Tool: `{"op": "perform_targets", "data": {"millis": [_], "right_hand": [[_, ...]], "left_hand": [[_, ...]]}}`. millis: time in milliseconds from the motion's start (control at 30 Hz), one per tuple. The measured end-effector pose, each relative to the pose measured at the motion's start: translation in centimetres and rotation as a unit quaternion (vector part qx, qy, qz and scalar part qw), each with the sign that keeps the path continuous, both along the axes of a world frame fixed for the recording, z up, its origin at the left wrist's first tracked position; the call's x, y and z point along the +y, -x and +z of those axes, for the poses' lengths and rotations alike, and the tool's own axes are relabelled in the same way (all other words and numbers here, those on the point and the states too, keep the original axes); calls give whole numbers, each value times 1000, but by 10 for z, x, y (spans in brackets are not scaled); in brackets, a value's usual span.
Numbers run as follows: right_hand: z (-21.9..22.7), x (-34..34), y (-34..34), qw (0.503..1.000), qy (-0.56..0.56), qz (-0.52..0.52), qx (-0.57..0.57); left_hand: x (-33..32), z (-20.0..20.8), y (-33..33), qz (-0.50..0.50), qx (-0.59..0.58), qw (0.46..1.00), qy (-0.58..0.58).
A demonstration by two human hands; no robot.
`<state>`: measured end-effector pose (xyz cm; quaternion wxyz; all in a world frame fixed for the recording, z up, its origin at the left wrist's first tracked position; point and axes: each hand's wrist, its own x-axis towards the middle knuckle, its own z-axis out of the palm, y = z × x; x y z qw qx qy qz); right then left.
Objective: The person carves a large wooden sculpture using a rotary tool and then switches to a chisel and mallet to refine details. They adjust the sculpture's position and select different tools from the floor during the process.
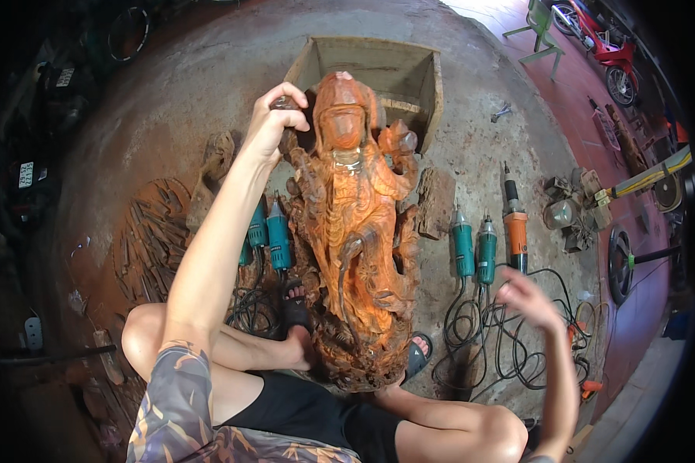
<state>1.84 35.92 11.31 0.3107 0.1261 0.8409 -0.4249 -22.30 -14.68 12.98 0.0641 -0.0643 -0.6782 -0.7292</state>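
Between my legs a carved wooden statue [351, 185] of a robed figure leans back, its orange-brown surface glossy and its head away from me. The base [363, 363] is rough and dark, near my feet. My left hand [274, 119] is at the statue's upper left, fingers curled round a dark knob that seems part of the carving. Out to the right, apart from the statue, my right hand [529, 299] is blurred by motion and its fingers are unclear. It hangs over black cables, close to two teal power tools [462, 245] and an orange rotary tool [516, 231].
An open wooden box [436, 92] stands behind the statue's head. More teal tools [278, 239] and a round pile of chisels [150, 231] lie left. Coiled cables [517, 347] cover the floor at right. Farther off are a green chair [540, 35] and red motorbike [614, 54].
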Motion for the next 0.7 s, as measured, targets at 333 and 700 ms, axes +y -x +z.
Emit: {"op": "perform_targets", "data": {"millis": [333, 700], "right_hand": [[9, -58, 252, 969, -166, 29, 181], [-121, -159, 408, 941, -75, -121, 308]], "left_hand": [[16, 0, 22, -113, -109, 987, -14], [32, -18, 30, -89, -66, 994, -7]]}}
